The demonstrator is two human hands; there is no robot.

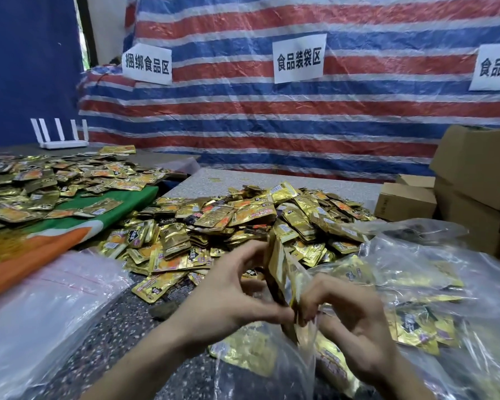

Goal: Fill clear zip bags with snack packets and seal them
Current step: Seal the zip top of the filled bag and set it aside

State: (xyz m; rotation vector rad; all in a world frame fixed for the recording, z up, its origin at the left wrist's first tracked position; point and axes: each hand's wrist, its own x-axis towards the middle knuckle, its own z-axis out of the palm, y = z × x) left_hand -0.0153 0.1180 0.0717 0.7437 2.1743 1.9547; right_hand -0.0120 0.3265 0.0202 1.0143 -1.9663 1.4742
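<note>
Now both grips are clamped on the packet stack (280, 264), left hand (228, 298) and right hand (352, 321) equally near. Stack's long axis is upright, its lower end at the zip bag (286, 379) mouth directly below; loose packet pile (243, 220) lies beyond the bag.

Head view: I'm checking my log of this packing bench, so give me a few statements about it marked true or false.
1. Both the left hand and the right hand hold the stack of gold packets. True.
2. The cardboard boxes stand on the left. False: they stand on the right.
3. A white router stands at the far left. True.
4. The loose packet pile is silver. False: it is gold.
</note>
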